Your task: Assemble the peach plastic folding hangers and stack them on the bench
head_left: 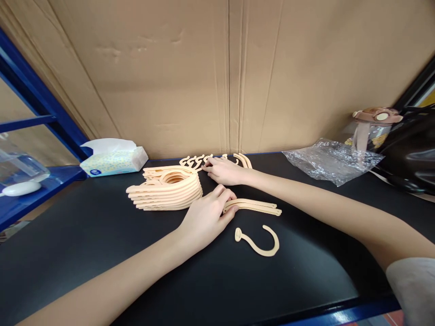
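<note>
My left hand [215,206] is closed on the left ends of beige curved hanger arms [254,204], which lie together and point right. In front of it, a loose beige hanger hook [260,244] lies flat on the black table. Farther back, my right hand [226,172] reaches among small beige hanger parts with its fingers bent. What its fingertips hold, if anything, is hidden. A row of loose hooks [192,160] lies just left of that hand, and curved hanger arms [245,160] lie behind it. Left of both hands is a stack of folded beige hangers [166,192].
A tissue box [113,158] stands at the back left by a blue metal frame [37,90]. Crumpled clear plastic [331,158] and a drinking bottle [374,129] are at the back right, beside a black bag [413,149]. Cardboard [163,77] walls off the table's [84,244] rear.
</note>
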Motion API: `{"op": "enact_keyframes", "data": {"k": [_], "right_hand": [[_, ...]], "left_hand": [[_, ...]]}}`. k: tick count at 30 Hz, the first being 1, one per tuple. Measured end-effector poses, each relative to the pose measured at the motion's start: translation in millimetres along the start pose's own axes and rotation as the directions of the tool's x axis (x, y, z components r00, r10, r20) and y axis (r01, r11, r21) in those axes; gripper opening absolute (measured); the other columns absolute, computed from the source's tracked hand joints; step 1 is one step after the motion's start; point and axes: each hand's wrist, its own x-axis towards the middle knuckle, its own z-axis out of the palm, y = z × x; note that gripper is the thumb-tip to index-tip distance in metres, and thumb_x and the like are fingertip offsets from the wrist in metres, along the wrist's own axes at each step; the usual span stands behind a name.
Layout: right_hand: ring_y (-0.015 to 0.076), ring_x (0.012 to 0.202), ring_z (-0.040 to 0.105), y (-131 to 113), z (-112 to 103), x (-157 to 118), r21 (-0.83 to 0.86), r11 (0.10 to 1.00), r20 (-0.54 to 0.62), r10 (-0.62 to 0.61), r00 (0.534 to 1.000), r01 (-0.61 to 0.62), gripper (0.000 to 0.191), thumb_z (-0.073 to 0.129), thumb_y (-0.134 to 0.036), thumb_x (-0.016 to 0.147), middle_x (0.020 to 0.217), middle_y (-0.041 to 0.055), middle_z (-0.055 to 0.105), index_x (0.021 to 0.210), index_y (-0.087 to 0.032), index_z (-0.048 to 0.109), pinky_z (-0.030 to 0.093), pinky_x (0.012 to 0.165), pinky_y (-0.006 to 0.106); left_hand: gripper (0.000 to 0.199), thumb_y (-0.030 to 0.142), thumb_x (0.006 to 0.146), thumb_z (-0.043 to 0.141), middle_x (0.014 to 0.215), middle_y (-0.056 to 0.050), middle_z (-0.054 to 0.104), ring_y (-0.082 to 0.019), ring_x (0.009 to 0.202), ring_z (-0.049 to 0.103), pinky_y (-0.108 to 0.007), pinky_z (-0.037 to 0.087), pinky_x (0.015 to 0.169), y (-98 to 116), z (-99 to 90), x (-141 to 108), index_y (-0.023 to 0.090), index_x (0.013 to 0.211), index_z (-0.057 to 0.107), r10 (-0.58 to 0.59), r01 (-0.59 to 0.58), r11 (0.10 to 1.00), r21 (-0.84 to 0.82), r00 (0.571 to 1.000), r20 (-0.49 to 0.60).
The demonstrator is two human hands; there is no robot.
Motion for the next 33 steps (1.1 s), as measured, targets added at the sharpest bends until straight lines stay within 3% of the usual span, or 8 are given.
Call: {"op": "enact_keyframes", "data": {"k": [15, 24, 29, 33], "right_hand": [[0.0266, 0.108, 0.051, -1.2, 2.2, 3.6, -0.011, 0.998, -0.046, -0.065, 0.997, 0.065, 0.037, 0.038, -0.017, 0.092, 0.126, 0.0127, 0.052, 0.125, -0.017, 0.055, 0.038, 0.085, 0.041], [0.0202, 0.115, 0.048, 0.5, -5.4, 18.2, -0.01, 0.985, -0.045, -0.171, 0.984, 0.171, 0.052, 0.04, 0.006, 0.08, 0.129, 0.0097, 0.054, 0.126, -0.017, 0.05, 0.038, 0.087, 0.034], [0.0202, 0.094, 0.056, 3.4, -11.9, 26.1, -0.013, 0.979, -0.001, -0.203, 0.979, 0.203, 0.034, 0.041, -0.004, 0.087, 0.107, 0.011, 0.064, 0.114, -0.015, 0.058, 0.04, 0.074, 0.031], [0.0196, 0.083, 0.057, 2.3, -23.7, 22.6, -0.009, 0.981, 0.051, -0.192, 0.98, 0.193, 0.022, 0.045, -0.012, 0.088, 0.09, 0.0101, 0.065, 0.092, -0.014, 0.066, 0.037, 0.066, 0.029]], "left_hand": [[0.016, 0.034, 0.094, 0.041, 0.097, 0.003, 0.055, -0.013, 0.074, 0.059, -0.026, 0.04, 0.059, 0.6, -1.0, 0.3, 0.023, 0.096, 0.053, -0.002, 0.002, 1.0, 0.015, 1.0, 0.002], [0.018, 0.035, 0.094, 0.039, 0.097, 0.002, 0.056, -0.014, 0.079, 0.06, -0.027, 0.042, 0.061, 0.0, -1.9, -0.9, 0.023, 0.097, 0.052, 0.014, -0.014, 1.0, 0.017, 1.0, 0.007], [0.017, 0.034, 0.094, 0.04, 0.098, 0.002, 0.056, -0.014, 0.079, 0.059, -0.027, 0.042, 0.061, -0.8, -2.3, -2.3, 0.023, 0.097, 0.052, 0.019, -0.019, 1.0, 0.023, 1.0, 0.013], [0.016, 0.033, 0.094, 0.04, 0.098, 0.002, 0.056, -0.014, 0.078, 0.059, -0.027, 0.042, 0.06, -0.3, -3.6, -2.4, 0.023, 0.097, 0.052, 0.025, -0.026, 0.999, 0.037, 1.0, 0.012]]}}
